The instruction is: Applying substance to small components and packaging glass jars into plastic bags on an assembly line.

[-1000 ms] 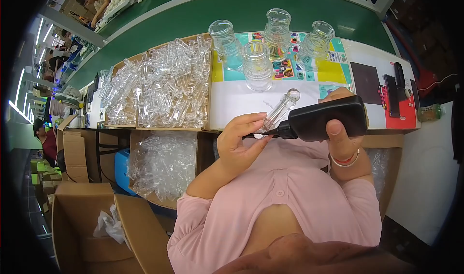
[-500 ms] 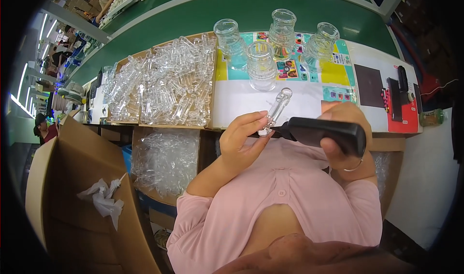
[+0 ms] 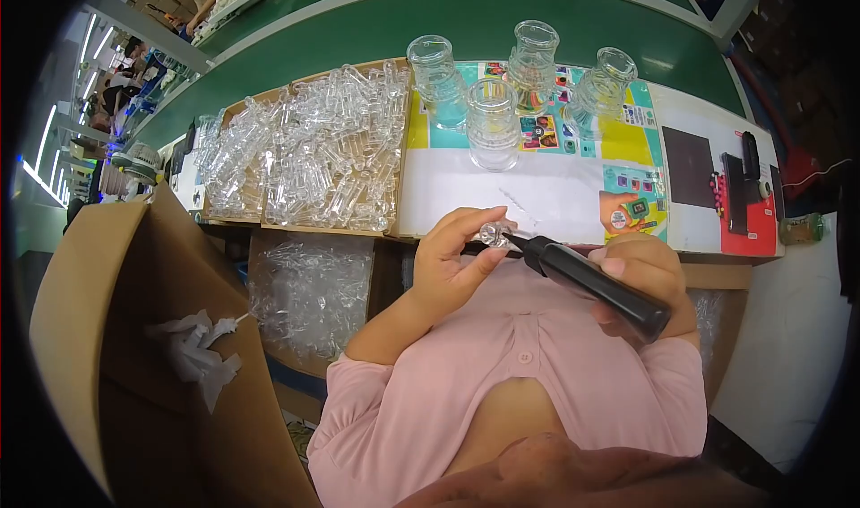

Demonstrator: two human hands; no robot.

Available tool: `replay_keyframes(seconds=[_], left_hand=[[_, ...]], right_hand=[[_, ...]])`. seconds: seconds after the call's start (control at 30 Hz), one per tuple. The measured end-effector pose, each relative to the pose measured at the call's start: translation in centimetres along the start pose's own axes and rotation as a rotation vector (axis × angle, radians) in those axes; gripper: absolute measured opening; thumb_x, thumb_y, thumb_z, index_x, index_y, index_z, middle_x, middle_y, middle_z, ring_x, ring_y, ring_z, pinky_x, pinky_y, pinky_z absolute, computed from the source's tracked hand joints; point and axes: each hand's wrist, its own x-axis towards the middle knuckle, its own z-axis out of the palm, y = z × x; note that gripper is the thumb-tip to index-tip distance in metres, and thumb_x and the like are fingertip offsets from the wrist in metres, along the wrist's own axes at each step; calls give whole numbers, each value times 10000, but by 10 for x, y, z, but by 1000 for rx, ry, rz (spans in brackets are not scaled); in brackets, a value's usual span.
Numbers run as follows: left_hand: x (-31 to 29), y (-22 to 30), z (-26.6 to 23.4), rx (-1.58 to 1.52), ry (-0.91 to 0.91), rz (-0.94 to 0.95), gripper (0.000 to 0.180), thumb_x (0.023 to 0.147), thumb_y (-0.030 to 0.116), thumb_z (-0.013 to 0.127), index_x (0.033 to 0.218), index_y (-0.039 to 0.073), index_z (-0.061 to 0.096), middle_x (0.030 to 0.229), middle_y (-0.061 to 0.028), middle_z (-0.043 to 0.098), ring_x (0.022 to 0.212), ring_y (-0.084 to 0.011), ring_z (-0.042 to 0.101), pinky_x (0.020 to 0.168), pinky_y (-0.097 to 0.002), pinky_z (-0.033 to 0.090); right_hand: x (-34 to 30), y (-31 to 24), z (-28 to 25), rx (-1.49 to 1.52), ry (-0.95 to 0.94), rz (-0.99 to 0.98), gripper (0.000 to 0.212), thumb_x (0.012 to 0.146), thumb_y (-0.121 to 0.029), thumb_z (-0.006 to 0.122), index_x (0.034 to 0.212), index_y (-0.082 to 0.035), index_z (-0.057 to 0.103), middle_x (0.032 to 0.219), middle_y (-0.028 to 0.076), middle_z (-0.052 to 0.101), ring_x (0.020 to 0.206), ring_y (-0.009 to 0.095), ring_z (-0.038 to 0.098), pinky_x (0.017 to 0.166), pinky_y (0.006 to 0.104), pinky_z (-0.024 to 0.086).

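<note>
A small clear plastic piece [image 3: 493, 233] is pinched between the thumb and fingertips of my left hand [image 3: 444, 259], one end facing up. My right hand [image 3: 649, 273] is wrapped round a black squeeze bottle [image 3: 598, 283] with a narrow tip. That tip reaches the end of the clear piece; whether it touches cannot be made out. Both hands are in front of my body at the table's near edge. Just beyond them lies a white sheet [image 3: 448, 185]. Past it stand several clear, ribbed jar-like tubes [image 3: 494, 136], upright or slightly tilted.
Left on the table, cardboard trays [image 3: 402, 150] hold many clear plastic pieces. A phone [image 3: 735, 190] lies at the right, near a small jar [image 3: 802, 228]. Below the table is a carton of clear parts [image 3: 313, 297]. An open cardboard box [image 3: 90, 257] with crumpled white paper stands lower left.
The clear piece has turned from lying lengthwise away from me to showing its end. The black bottle has tilted, its rear end dropping lower, and my right hand has shifted down with it.
</note>
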Motion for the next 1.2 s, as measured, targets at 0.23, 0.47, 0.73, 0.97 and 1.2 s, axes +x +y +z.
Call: replay_keyframes(seconds=[0.23, 0.47, 0.73, 0.97, 1.2], left_hand=[[-6, 6, 2, -659, -5, -368, 480, 803, 209, 645, 1150, -29, 415, 940, -137, 588, 919, -190, 577, 834, -299, 450], [-6, 3, 3, -751, -15, -398, 502, 776, 290, 671, 1097, -17, 438, 920, -130, 595, 869, -169, 584, 792, -278, 459], [-9, -4, 7, -634, 36, -366, 444, 795, 232, 654, 1096, -11, 436, 929, -149, 598, 870, -186, 591, 786, -299, 470], [-10, -4, 9, -476, 72, -268, 348, 813, 55, 607, 1099, -14, 423, 983, -173, 584, 940, -238, 591, 845, -344, 472], [-12, -12, 6, -352, 59, -161, 339, 820, 26, 585, 1109, -8, 411, 1013, -187, 575, 943, -246, 591, 848, -349, 471]], right_hand=[[-2, 11, 2, 108, 102, -126, 465, 657, -200, 770, 1003, -23, 515, 843, 96, 575, 678, 211, 609, 553, 276, 494], [-10, 8, 2, 159, 29, -73, 441, 724, -230, 706, 1049, -50, 469, 928, 117, 536, 788, 251, 569, 659, 340, 482], [-4, 25, 7, 67, 44, -436, 267, 716, -59, 640, 939, 52, 542, 858, 166, 571, 613, 223, 568, 504, 293, 470], [-7, 26, 8, 55, 57, -444, 239, 718, -35, 595, 933, 55, 542, 865, 183, 573, 614, 220, 556, 504, 296, 456], [-9, 27, 8, 55, 57, -399, 287, 707, -57, 646, 950, 53, 541, 877, 188, 579, 622, 231, 568, 520, 305, 467]])
